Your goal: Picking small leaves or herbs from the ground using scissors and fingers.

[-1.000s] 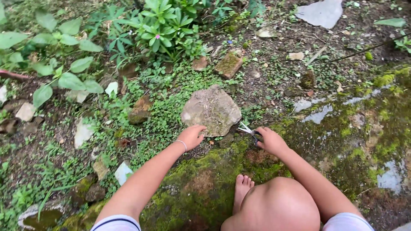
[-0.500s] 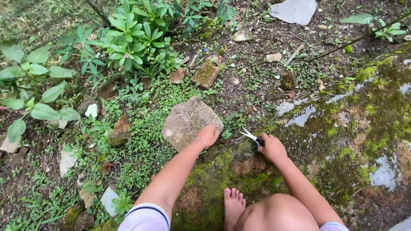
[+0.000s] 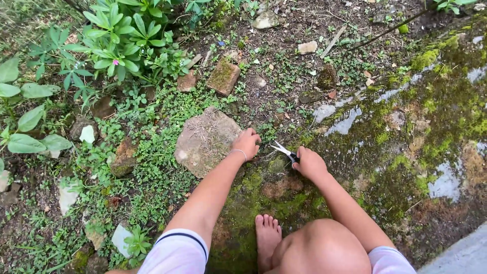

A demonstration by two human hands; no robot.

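I am squatting on mossy ground, with my bare foot [image 3: 267, 238] and knee [image 3: 321, 248] at the bottom of the head view. My right hand [image 3: 309, 163] grips small scissors [image 3: 284, 150] with black handles, their blades parted and pointing left just above the moss. My left hand [image 3: 248, 142] rests with fingers bent on the right edge of a large flat stone [image 3: 205, 141], a thin band on its wrist. The scissor tips sit just right of the left hand's fingers. Whether the left fingers pinch any plant is hidden.
Low green weeds [image 3: 154, 157] surround the stone. A leafy plant with a pink flower [image 3: 119, 43] grows at the upper left. A mossy brick [image 3: 223, 76] and small stones lie beyond. Wet, moss-covered concrete [image 3: 426, 127] spreads to the right, with a pale slab corner [image 3: 456, 256] at bottom right.
The view has shifted, so the stone and hands sit lower and further right in the picture. Both hands keep their places at the stone's edge, the scissors still held.
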